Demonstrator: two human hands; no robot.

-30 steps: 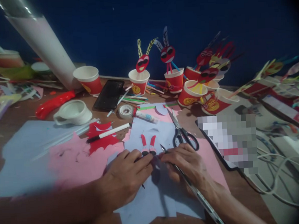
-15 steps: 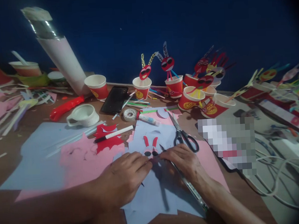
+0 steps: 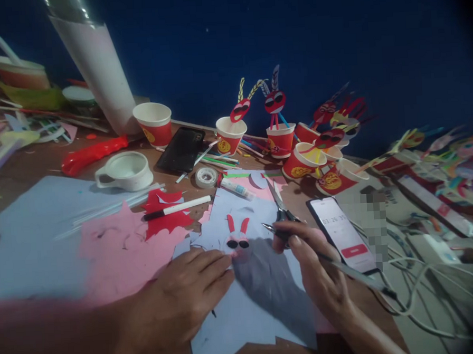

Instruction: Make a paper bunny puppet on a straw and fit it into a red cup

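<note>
A small pink paper face (image 3: 239,249) with red ears and two black ovals for eyes lies on pale blue paper (image 3: 228,325). My left hand (image 3: 187,290) rests flat on the paper, its fingertips at the left lower edge of the face. To the right, my right hand (image 3: 310,257) is raised and pinches a slim pen (image 3: 344,269), whose tip points left above the paper. Black-handled scissors (image 3: 279,201) lie just behind this hand and are partly hidden by it. A black-and-white marker (image 3: 178,207) rests on red paper scraps (image 3: 167,225).
Behind the paper are a tape roll (image 3: 206,177), a glue tube (image 3: 237,188), a black phone (image 3: 181,150) and a white mug (image 3: 125,171). Red cups (image 3: 281,141) with paper figures stand farther back. A lit phone (image 3: 345,234) and cables (image 3: 420,289) are at the right.
My right hand has moved right and up off the paper face, with the pen still in it. My left hand stays beside the face. The view has shifted slightly.
</note>
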